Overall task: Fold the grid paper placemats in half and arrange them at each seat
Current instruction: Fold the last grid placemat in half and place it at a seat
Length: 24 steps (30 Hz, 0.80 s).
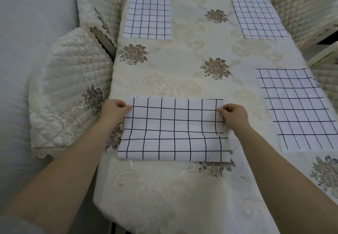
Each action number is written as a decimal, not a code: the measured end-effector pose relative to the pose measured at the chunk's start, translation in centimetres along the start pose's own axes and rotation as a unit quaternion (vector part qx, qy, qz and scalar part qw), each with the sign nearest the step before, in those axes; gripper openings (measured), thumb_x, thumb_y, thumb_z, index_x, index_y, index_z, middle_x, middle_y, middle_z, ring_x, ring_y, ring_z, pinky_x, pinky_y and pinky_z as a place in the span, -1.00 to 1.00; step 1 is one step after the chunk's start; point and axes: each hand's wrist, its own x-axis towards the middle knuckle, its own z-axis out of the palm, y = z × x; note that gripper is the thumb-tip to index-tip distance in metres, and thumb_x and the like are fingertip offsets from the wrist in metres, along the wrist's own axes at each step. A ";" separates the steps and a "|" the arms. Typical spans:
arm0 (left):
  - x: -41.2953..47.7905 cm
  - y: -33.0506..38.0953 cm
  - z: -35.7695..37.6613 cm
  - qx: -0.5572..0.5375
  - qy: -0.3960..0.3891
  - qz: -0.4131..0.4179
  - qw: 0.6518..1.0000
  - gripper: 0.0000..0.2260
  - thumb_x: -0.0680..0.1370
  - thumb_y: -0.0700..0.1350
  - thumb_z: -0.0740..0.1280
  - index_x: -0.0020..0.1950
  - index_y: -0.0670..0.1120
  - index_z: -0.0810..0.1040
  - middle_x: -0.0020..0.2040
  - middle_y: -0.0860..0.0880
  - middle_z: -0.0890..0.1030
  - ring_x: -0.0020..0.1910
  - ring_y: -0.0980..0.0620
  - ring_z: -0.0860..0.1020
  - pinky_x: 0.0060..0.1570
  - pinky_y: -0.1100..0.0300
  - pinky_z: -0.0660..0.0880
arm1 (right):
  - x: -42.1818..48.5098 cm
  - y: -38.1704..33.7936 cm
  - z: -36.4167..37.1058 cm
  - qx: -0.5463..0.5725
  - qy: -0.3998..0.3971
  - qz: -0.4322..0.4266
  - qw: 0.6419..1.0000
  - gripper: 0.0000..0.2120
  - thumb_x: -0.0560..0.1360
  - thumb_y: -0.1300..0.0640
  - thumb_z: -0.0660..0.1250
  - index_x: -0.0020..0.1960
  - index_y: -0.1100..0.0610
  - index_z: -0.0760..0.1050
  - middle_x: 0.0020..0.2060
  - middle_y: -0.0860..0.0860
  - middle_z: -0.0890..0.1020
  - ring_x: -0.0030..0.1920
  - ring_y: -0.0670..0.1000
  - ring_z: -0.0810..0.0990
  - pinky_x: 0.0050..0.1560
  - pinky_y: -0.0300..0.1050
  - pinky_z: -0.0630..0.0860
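Note:
A white placemat with a black grid [173,129] lies folded on the near left part of the table, its fold along the near edge. My left hand [114,110] pinches its far left corner. My right hand [233,115] pinches the upper layer at its right edge, which curls up a little there. Three more folded grid placemats lie flat: one at the far left [148,17], one at the far right [258,19], one at the near right [296,109].
The table wears a cream embroidered cloth [182,60] with brown flower motifs. Quilted cream chairs stand on the left [67,94], far left [97,5] and far right [307,9]. The table's near edge drops off below the placemat.

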 end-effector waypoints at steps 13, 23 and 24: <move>2.1 -0.4 0.5 0.040 0.017 0.023 0.999 -0.80 0.51 -0.09 0.40 0.04 -0.18 0.63 -0.07 -0.12 0.64 -0.05 -0.13 0.60 0.05 -0.03 0.55 | 1.6 -0.3 1.0 -0.071 0.044 0.000 0.996 -0.78 0.51 0.05 0.34 0.07 0.15 0.60 -0.16 0.01 0.61 -0.13 0.02 0.54 -0.10 -0.17 0.40; -2.5 -0.4 2.4 0.137 0.021 0.135 0.981 -0.73 0.50 -0.12 0.39 0.18 -0.12 0.57 0.14 -0.13 0.54 0.14 -0.09 0.49 0.08 0.13 0.38 | -3.4 0.3 4.1 -0.146 0.047 -0.099 0.983 -0.65 0.50 0.14 0.32 0.28 0.13 0.47 0.22 0.12 0.45 0.27 0.12 0.39 0.05 -0.19 0.30; -3.6 -0.4 3.0 0.139 0.007 0.163 0.977 -0.74 0.49 -0.14 0.39 0.17 -0.13 0.57 0.14 -0.13 0.54 0.16 -0.10 0.48 0.12 0.13 0.36 | -4.4 0.1 4.8 -0.148 0.041 -0.115 0.981 -0.68 0.51 0.16 0.32 0.26 0.14 0.49 0.21 0.11 0.45 0.27 0.11 0.38 0.04 -0.22 0.26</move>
